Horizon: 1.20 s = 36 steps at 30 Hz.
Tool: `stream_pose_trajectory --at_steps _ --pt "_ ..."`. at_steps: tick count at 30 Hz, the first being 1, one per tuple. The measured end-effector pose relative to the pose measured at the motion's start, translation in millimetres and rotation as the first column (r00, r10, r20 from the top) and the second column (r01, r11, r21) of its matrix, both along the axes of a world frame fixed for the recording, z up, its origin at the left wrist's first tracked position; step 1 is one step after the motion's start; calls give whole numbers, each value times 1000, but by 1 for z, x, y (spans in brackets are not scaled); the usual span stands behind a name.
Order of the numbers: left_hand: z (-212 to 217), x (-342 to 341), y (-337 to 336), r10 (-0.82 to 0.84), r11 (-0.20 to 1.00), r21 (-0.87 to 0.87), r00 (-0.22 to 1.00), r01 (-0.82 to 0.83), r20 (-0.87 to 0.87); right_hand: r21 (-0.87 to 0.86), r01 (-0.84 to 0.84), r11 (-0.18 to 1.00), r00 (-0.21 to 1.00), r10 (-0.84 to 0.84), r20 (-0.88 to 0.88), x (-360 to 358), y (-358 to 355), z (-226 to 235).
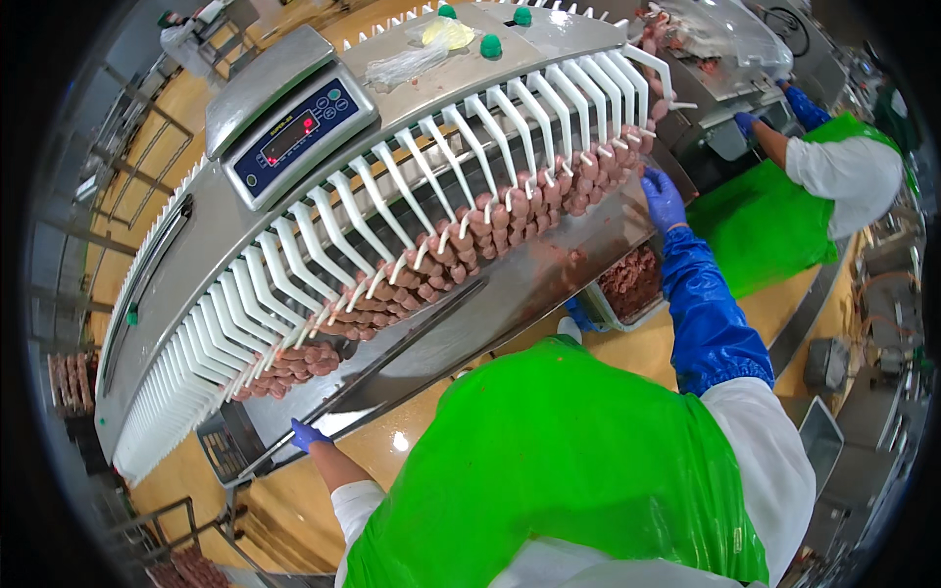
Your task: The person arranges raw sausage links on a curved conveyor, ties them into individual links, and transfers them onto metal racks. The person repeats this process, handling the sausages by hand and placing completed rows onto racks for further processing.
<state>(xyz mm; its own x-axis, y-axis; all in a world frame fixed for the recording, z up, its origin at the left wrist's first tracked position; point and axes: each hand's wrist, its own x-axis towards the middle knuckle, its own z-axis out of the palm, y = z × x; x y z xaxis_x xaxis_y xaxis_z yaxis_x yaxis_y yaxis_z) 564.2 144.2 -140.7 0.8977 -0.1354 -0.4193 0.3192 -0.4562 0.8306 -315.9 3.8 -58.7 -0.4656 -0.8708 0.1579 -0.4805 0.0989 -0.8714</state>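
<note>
In a violet glove, my left hand (pixel 309 434) is closed at the lower end of a long, thin metal bar (pixel 417 328). This bar slants along the steel trough (pixel 549 279). My right hand (pixel 665 201), also gloved in violet under a blue sleeve, is beside the right end of the sausage row. Its fingers look stretched out, and I see nothing held in them. Linked pink sausages (pixel 470 245) hang in bunches from white hooks (pixel 392 191) along a curved conveyor. A gap parts the leftmost bunch (pixel 289 370) from the others.
A scale (pixel 294 132) with a lit display stands on the conveyor's steel top (pixel 412 103), near a crumpled clear casing (pixel 407 67) and green knobs. Ground meat (pixel 632 279) fills a tub by my right forearm. At right, a co-worker in a green apron (pixel 760 225) works at a machine.
</note>
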Motion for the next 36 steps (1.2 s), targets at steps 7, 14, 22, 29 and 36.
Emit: stream_pose_trajectory --at_steps 7,14,22,29,36 --pt "38 -155 23 -172 978 -121 985 169 -21 -87 -292 952 956 289 -49 -23 -73 -36" --pt "60 -259 52 -670 742 248 686 622 283 118 -593 796 766 604 -219 -71 -51 -115" --pt "49 -256 107 -506 859 120 862 498 45 -119 -162 980 969 180 167 -29 -45 -18" --pt "24 -235 155 -688 674 402 725 620 36 -445 77 892 991 -118 -65 -62 -74 39" --pt "12 -216 163 -743 594 457 669 662 -3 -391 -11 920 945 -119 -306 -121 -112 53"
